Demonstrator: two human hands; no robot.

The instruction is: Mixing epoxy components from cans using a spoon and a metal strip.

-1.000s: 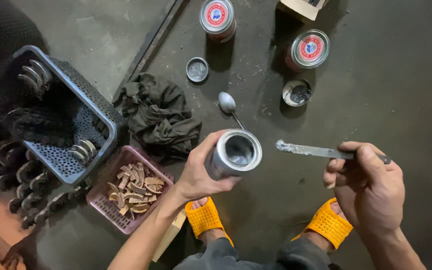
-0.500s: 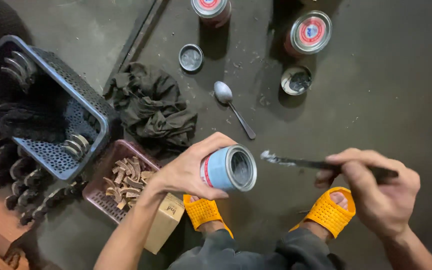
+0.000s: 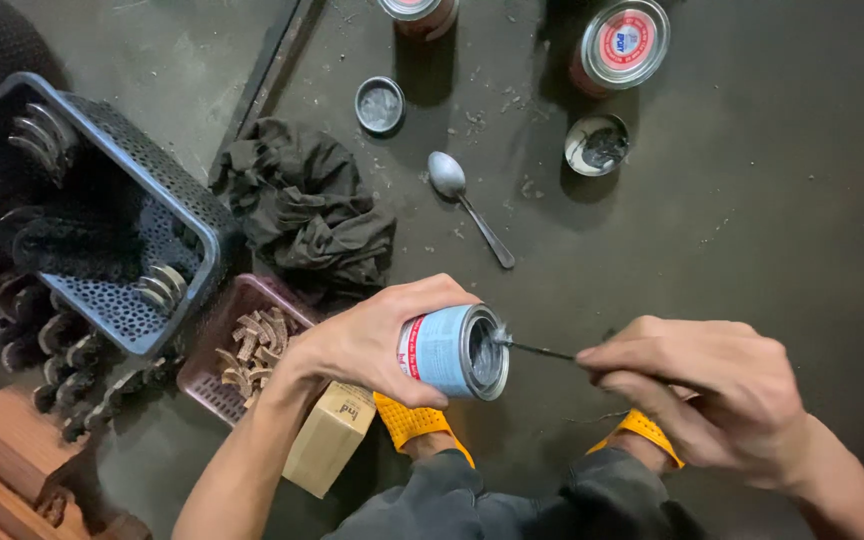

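Head view shows the left hand (image 3: 367, 345) wrapped around a small, rigid, probably light tin can (image 3: 452, 352), tilted sideways above the floor, while the right hand (image 3: 717, 390) pinches a thin blade (image 3: 537, 349) dipped inside its mouth.

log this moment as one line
left hand: holds tilted open tin | right hand: thin tool, tip in tin mouth | spoon: on floor

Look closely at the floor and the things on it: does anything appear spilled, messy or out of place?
Yes. Pale flecks and scraps litter the dark floor around the spoon, a dark cloth lies crumpled, and a loose lid sits apart from any can.
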